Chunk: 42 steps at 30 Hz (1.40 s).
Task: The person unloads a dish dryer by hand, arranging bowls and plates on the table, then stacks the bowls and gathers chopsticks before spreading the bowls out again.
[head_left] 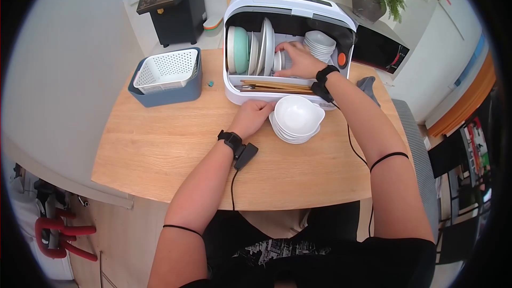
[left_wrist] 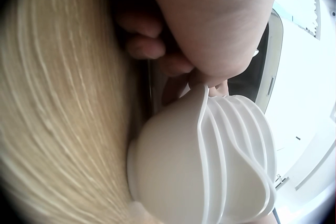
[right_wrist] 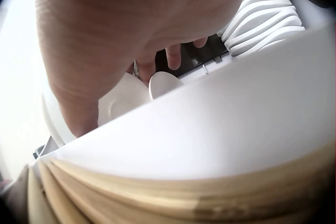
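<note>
At the table's middle, my left hand [head_left: 250,119] pinches the left edge of a stack of white bowls [head_left: 297,117]; in the left wrist view its fingertips meet the lug of the lowest bowl [left_wrist: 173,150]. The stack stands upright on the wood. Inside the white dish box [head_left: 237,96], my right hand [head_left: 304,63] reaches down with thumb and fingers around small white dishes [head_left: 277,62]. They stand on edge beside upright plates [head_left: 268,48]. The right wrist view shows the thumb on one side of a dish [right_wrist: 123,98] and fingers on the other, partly behind the box's divider.
A mint-green bowl [head_left: 241,50] stands at the box's left, a stack of white bowls [head_left: 320,45] at its right. Chopsticks [head_left: 282,85] lie in the front slot. A blue bin [head_left: 170,95] holding a white basket [head_left: 168,69] sits left; a microwave [head_left: 381,48] is behind right.
</note>
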Each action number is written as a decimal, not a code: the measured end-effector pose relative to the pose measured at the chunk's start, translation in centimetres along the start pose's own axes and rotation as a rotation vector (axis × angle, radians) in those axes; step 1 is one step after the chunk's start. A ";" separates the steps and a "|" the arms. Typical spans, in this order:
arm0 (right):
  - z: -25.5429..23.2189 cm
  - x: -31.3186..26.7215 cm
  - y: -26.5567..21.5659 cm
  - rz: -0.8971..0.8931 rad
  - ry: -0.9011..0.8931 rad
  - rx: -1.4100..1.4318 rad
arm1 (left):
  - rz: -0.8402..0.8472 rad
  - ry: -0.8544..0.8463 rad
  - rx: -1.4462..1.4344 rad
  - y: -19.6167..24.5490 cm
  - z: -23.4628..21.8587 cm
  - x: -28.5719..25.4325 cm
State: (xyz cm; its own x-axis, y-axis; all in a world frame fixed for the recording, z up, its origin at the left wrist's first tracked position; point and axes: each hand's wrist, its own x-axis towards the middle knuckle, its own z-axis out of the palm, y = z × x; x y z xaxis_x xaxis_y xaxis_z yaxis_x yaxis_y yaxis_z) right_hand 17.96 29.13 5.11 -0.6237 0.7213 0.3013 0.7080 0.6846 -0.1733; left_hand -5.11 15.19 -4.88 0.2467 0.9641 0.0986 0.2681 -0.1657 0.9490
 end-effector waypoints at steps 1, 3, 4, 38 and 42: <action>0.2 0.2 0.1 -0.001 0.000 0.002 | -0.020 -0.014 0.022 0.0 -0.1 0.0; 0.6 0.5 0.3 -0.023 -0.007 -0.046 | -0.012 -0.012 0.021 0.1 -0.1 0.0; 0.7 0.6 0.2 -0.024 -0.007 -0.045 | -0.001 -0.011 0.018 0.0 -0.1 0.0; -0.8 3.5 2.3 0.263 0.032 -0.038 | -0.007 -0.001 -0.007 0.1 0.0 0.0; -1.1 3.2 2.0 0.246 0.104 0.003 | -0.037 -0.007 0.031 0.5 -0.3 -0.2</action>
State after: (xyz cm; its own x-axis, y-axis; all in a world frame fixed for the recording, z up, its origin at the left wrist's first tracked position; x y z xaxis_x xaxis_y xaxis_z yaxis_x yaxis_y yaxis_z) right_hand 17.76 32.65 6.73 -0.3952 0.8515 0.3445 0.8331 0.4903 -0.2561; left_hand -5.25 15.01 -4.29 0.2428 0.9681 0.0616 0.3062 -0.1368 0.9421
